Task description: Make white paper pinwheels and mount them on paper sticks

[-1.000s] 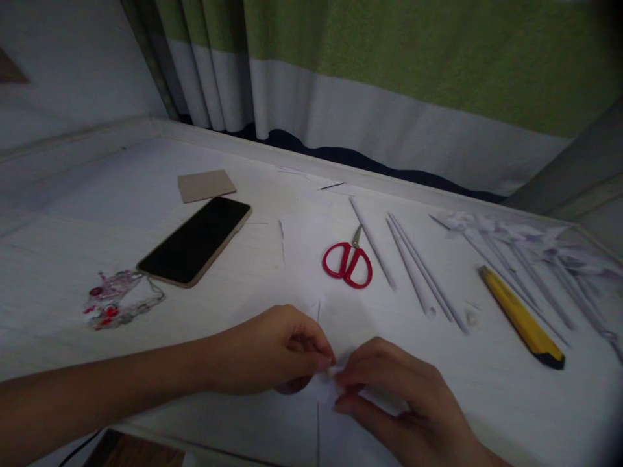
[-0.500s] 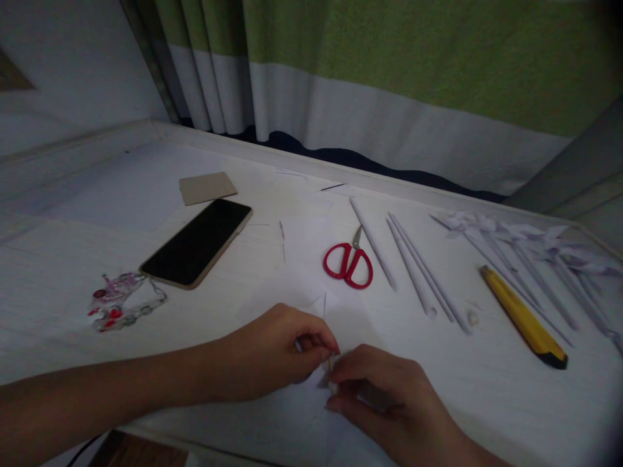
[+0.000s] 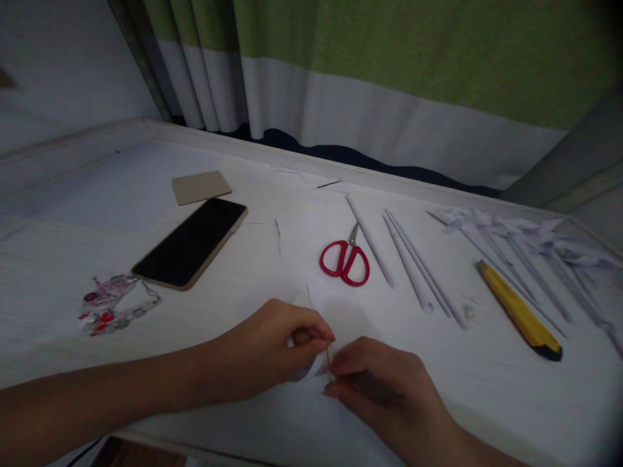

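Both hands meet over the white tabletop near its front edge. My left hand (image 3: 287,340) is closed in a pinch at the upper end of a short, thin tan stick (image 3: 329,354). At the lower end of the stick, the thumb and fingertips of my right hand (image 3: 384,379) close around it, with a small pale bit there that I cannot make out. Beneath the hands lies white paper (image 3: 302,297), largely covered by them. Beyond the fingers rest red-handled scissors (image 3: 344,263), their blades pointing away.
Rolled paper sticks (image 3: 413,259) lie right of the scissors. Further right are a yellow box cutter (image 3: 518,311) and several paper pinwheels (image 3: 516,250). On the left are a phone (image 3: 192,243), its beaded strap (image 3: 117,305) and a piece of cardboard (image 3: 201,187). A curtain (image 3: 389,71) hangs behind.
The view has shifted slightly, so the tabletop things sit a little further left. Both hands stay together, and more of the tan stick shows between their fingertips.
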A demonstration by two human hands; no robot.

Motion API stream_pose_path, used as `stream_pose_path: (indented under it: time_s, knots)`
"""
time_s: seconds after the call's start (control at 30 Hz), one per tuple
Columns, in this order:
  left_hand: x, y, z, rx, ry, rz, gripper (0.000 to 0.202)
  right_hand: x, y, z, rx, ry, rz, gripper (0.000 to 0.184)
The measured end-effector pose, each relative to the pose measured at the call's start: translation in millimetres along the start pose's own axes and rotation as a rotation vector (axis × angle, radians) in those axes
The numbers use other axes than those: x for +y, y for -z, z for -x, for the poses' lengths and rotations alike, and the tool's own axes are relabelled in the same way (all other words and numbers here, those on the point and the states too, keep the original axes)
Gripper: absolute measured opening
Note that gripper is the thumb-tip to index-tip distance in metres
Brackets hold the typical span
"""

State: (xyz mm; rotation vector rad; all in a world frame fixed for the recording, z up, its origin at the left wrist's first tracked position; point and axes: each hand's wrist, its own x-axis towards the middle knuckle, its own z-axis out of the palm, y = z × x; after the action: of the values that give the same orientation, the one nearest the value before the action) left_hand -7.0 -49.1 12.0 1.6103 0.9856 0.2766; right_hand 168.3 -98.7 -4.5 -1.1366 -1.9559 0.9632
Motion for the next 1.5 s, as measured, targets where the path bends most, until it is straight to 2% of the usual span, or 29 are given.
stream_pose_path:
  time_s: [0.17,0.4,0.63,1.13,1.5]
  knots:
    - [-4.0,0.0,-2.2,-0.036,0.026,0.057,0.016,-1.1,0.1,-0.3,-0.017,-0.053,-0.024,0.008]
    - [-3.4,-0.5,-2.1,-0.044,0.007,0.054,0.014,1.9,-3.3,-1.2,0.023,-0.168,-0.086,0.006]
    - [-1.4,-0.4,-3.3,-0.050,0.020,0.047,0.015,5.1,-6.5,-1.3,0.062,-0.190,-0.197,0.005]
    - [1.3,0.6,-5.6,-0.053,0.034,0.000,0.015,5.2,-8.9,-1.3,0.112,-0.273,-0.291,0.004]
    - [-0.5,-1.3,-6.3,0.001,-0.012,-0.060,0.015,5.4,-7.3,-1.9,0.093,-0.323,-0.295,0.003]
